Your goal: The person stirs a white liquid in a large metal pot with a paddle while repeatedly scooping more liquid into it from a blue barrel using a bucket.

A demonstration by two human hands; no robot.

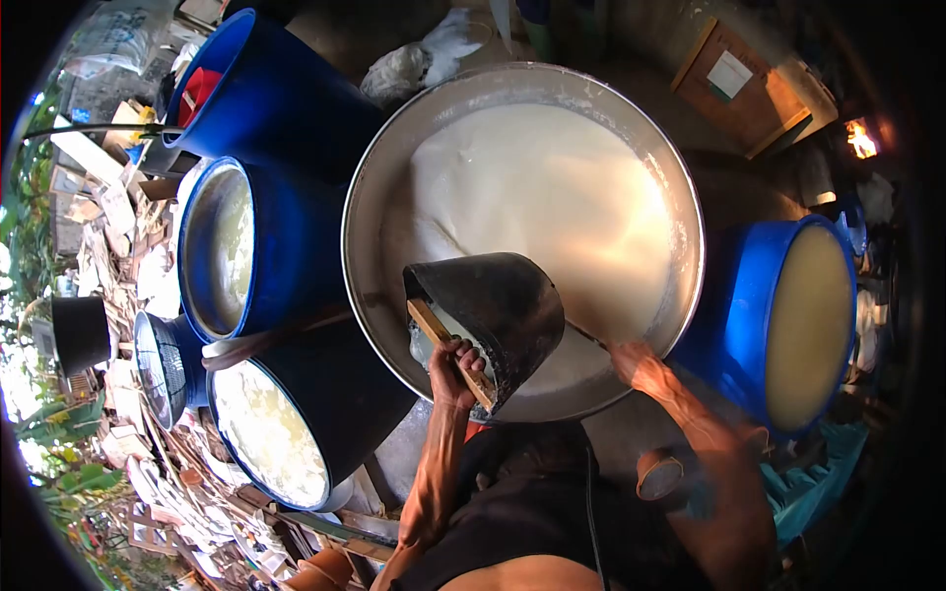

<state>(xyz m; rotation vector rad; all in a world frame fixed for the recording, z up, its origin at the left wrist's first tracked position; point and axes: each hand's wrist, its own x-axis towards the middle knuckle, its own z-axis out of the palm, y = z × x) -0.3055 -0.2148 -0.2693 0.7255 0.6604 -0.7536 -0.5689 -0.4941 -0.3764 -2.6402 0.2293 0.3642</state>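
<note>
My left hand (456, 371) is wrapped round the wooden bar (426, 321) across the mouth of a black bucket (507, 295). The bucket is tilted over the near side of a wide metal vat (360, 256), and some whitish contents show inside its mouth. White, milky liquid (552, 177) fills much of the vat. At the vat's near right rim, my right hand (633, 364) is closed on a thin dark stick (588, 337). The stick runs toward the bucket, whose body hides its other end.
Several blue barrels (219, 246) stand on the left, some holding pale contents. A blue tub (803, 325) of yellowish liquid is at the right. Scrap wood (108, 345) lies far left. Fire (861, 139) burns at upper right, near a wooden box (734, 84).
</note>
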